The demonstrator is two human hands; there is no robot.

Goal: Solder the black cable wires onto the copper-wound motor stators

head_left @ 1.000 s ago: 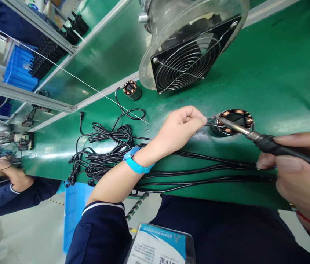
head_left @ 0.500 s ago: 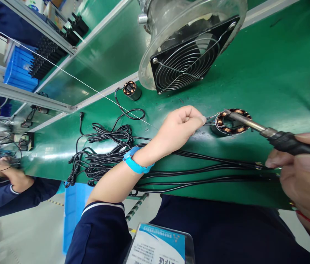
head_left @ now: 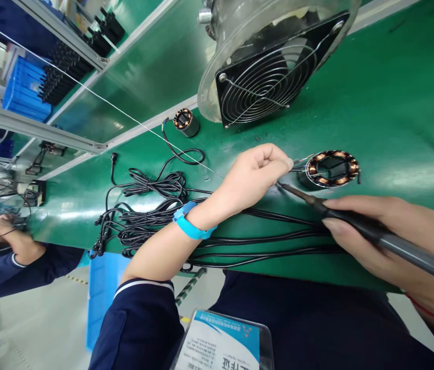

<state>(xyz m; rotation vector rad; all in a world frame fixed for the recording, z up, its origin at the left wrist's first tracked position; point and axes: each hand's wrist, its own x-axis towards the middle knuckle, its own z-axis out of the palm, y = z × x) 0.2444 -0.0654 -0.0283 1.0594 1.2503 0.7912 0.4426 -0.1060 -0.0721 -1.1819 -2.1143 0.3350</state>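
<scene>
My left hand [head_left: 261, 169], a blue band at its wrist, pinches thin lead wires [head_left: 298, 165] beside a motor stator [head_left: 311, 181]. The stator stands on the green bench, its ring of copper windings facing up. My right hand [head_left: 378, 231] grips a soldering iron [head_left: 359, 223] by its dark handle. The iron's tip lies just below my left fingertips, left of the stator; whether it touches anything there I cannot tell. A thin pale strand [head_left: 139, 123] runs from the upper left and passes out of sight at my left hand.
Coiled black cables [head_left: 151, 205] lie along the bench, their ends running under my hands. A second stator [head_left: 186, 123] with a cable stands near the back rail. A fan with a wire guard [head_left: 263, 97] hangs over the bench. At far left, a co-worker's arm [head_left: 24, 246] shows.
The soldering iron has moved left and down, from over the stator's windings to below my left fingertips. My left hand still pinches the wires, nearly unmoved.
</scene>
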